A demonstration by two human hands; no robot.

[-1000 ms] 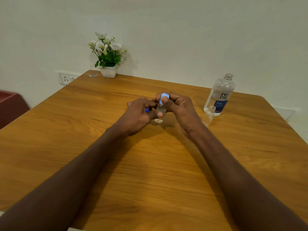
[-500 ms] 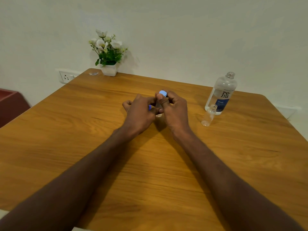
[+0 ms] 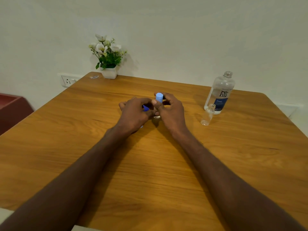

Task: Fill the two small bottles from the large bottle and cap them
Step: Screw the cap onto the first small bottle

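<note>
At mid-table we have lowered the small bottle (image 3: 157, 116) onto the table (image 3: 83, 147), our left hand (image 3: 135, 112) curled around it and our right hand (image 3: 170, 110) pinching its light blue cap (image 3: 159, 97), so this capping looks nearly done while the second small bottle (image 3: 207, 115) waits open beside the large bottle (image 3: 220, 93).

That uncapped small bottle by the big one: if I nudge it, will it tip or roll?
The small bottle looks empty, so it is probably light and slides easily. It is tall and narrow, so a high push would likely tip it. Its round body would then roll, perhaps against the large bottle just behind it.
</note>
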